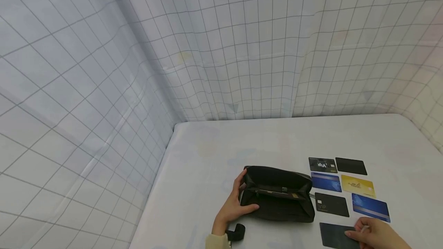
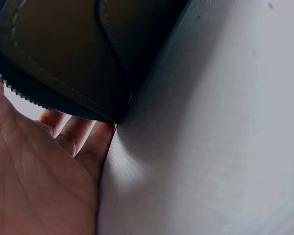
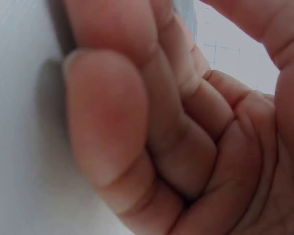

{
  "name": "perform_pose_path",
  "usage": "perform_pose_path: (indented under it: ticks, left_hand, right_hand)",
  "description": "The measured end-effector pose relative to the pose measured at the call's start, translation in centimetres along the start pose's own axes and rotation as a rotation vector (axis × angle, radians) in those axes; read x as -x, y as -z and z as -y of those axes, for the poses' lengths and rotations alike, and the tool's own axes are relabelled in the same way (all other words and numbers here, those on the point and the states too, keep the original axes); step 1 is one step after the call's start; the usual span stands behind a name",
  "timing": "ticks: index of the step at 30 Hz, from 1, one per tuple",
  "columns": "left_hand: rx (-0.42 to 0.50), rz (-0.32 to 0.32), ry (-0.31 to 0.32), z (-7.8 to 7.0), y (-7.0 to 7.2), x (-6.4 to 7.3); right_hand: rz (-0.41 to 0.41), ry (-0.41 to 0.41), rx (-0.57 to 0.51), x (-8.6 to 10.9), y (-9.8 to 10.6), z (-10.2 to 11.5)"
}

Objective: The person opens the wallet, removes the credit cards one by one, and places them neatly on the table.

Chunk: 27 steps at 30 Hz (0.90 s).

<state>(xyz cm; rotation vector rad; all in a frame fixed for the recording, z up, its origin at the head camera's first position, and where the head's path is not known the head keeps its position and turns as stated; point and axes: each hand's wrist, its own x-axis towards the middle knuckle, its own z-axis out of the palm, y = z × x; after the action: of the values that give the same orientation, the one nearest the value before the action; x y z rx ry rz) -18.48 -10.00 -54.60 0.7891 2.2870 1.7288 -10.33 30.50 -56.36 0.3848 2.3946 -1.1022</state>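
A black zip wallet [image 1: 283,206] lies with its mouth spread wide, so the inner divider and pockets show. At its left end my left hand [image 1: 232,207] grips it, thumb over the front edge and fingers round the back. The wallet's zip teeth and stitched side [image 2: 59,73] show close to the left hand [image 2: 44,171] in the left wrist view. At the near right, my right hand [image 1: 375,233] pinches the right edge of a dark card [image 1: 337,236]. Curled fingers of the right hand [image 3: 176,122] fill the right wrist view, and the card is hidden there.
Right of the wallet lie several cards in two columns: a black Vip card [image 1: 322,165], a plain black card [image 1: 351,166], blue cards [image 1: 326,182] [image 1: 371,206], a yellow card [image 1: 358,186] and another VIP card [image 1: 332,205]. Gridded white cloth walls [image 1: 235,49] surround the white table [image 1: 194,164].
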Motion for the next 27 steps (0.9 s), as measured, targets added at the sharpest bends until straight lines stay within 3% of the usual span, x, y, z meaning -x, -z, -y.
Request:
perform_pose_path:
  ticks: [4,8,22,27]
  left_hand:
    - [-0.004,-0.019,-0.012,1.9,-0.2,-0.2]
    - [0.009,-0.025,-0.025,2.6,-0.3,-0.2]
    - [0.015,-0.024,-0.035,2.4,-0.3,-0.1]
    - [0.008,-0.012,-0.030,0.7,-0.2,0.0]
  right_hand:
    - [-0.001,0.000,0.058,-0.2,0.2,-0.5]
    - [0.001,-0.001,0.076,-0.2,0.4,-0.6]
    - [0.006,-0.006,0.080,0.2,0.4,-0.5]
    - [0.010,-0.016,0.083,-0.4,0.3,-1.2]
